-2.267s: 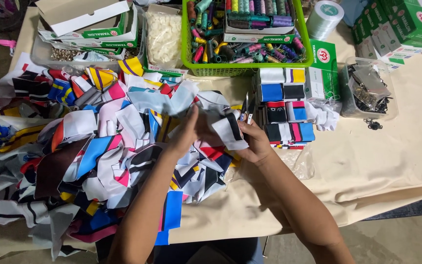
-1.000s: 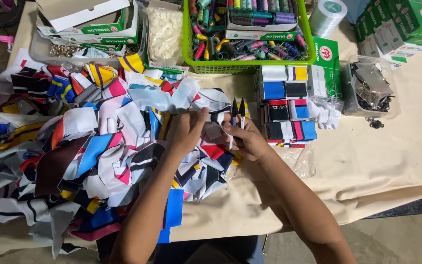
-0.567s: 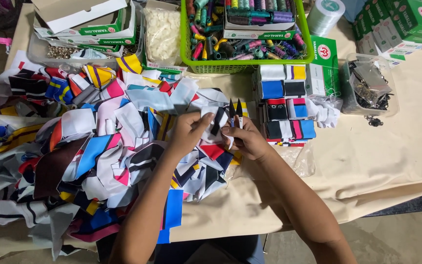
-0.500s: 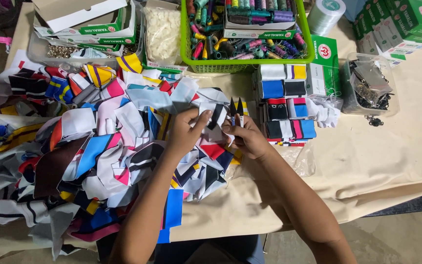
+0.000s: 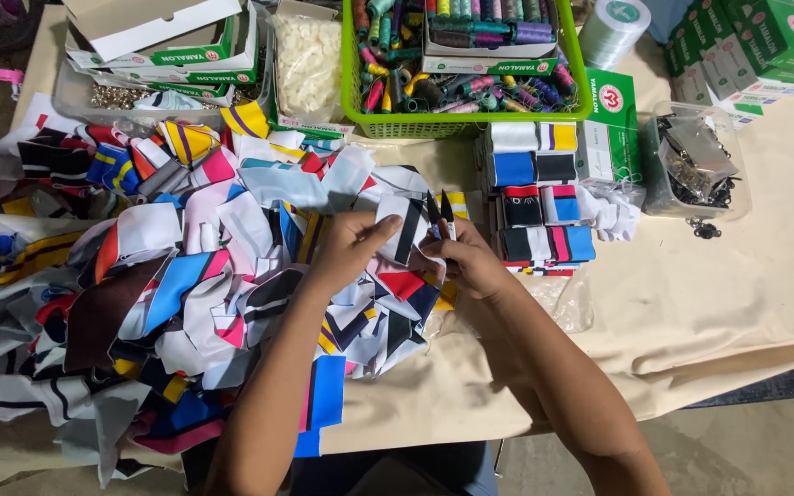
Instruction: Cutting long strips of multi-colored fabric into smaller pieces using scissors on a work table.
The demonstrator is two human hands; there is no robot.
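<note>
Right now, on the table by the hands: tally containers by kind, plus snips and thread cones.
Green basket of thread spools: 1
Clear plastic tubs: 2
Thread snips, in the right hand: 1
White thread cone: 1
Total: 5

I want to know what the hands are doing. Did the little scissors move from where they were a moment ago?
Yes. The snips in the right hand went up, closer to the green basket, and now sit beside the patch that the left hand holds.
</note>
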